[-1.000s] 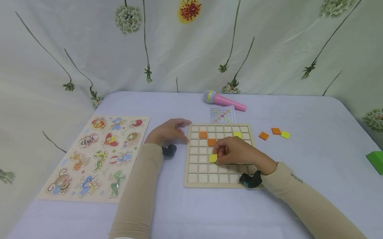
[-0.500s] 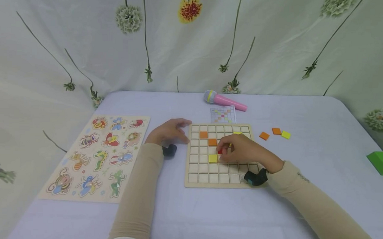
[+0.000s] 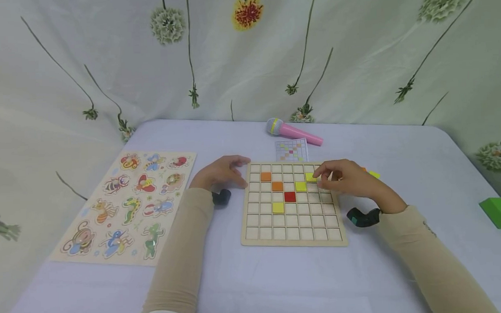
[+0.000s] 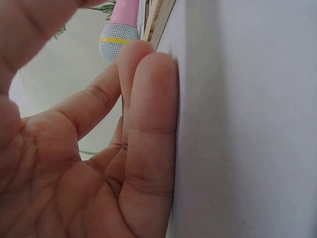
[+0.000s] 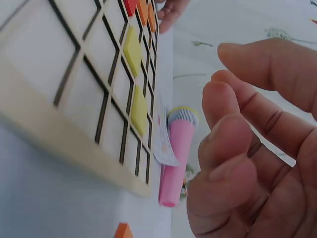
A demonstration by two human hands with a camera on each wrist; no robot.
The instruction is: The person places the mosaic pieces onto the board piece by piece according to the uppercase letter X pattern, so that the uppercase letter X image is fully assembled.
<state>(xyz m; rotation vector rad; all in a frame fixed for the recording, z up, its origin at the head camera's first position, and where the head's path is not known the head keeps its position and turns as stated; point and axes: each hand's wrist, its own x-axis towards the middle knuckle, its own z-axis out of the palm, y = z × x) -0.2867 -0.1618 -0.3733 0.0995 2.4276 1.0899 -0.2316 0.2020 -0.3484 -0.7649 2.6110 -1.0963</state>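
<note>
A wooden grid board (image 3: 295, 243) lies flat with several coloured square tiles in its cells. Two orange tiles (image 3: 278, 186) step down toward a red tile (image 3: 290, 197). A yellow tile (image 3: 278, 207) sits below left of the red one, and two more yellow tiles (image 3: 301, 186) run up to the right. My left hand (image 3: 222, 170) rests at the board's upper left edge with relaxed fingers, holding nothing. Above the board's right side is my right hand (image 3: 348, 180), its fingers loosely curled and nothing between them in the right wrist view.
A printed pattern card (image 3: 291, 150) lies behind the board, beside a pink toy microphone (image 3: 295, 131). Loose tiles (image 3: 374, 174) show partly behind the right hand. An insect puzzle board (image 3: 128, 207) lies at left, a green block (image 3: 498, 213) at far right.
The right hand has left the red tile in the cell beside the lower yellow one and moved up and right. The left hand stays in place.
</note>
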